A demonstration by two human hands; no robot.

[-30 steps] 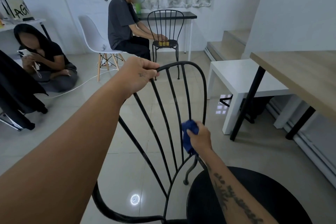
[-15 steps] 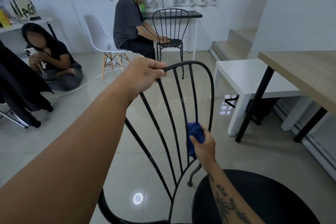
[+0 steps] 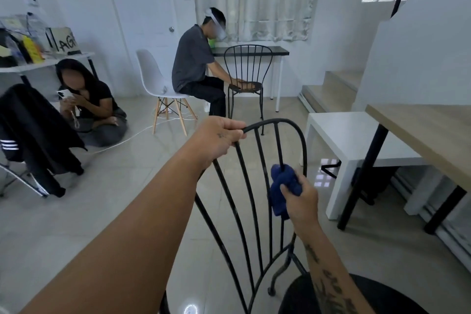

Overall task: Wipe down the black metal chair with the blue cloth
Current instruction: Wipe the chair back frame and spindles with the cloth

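left hand [image 3: 219,139] gripping top rail of chair [image 3: 277,125] | right hand [image 3: 302,197] clamped on cloth [image 3: 281,186], wrapped round an upright back bar | bar runs near-vertical; wiping follows its length

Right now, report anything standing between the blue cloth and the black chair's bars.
Nothing visible does: the right hand presses the crumpled blue cloth around one thin back bar of the black metal chair. The left hand grips the top rail.
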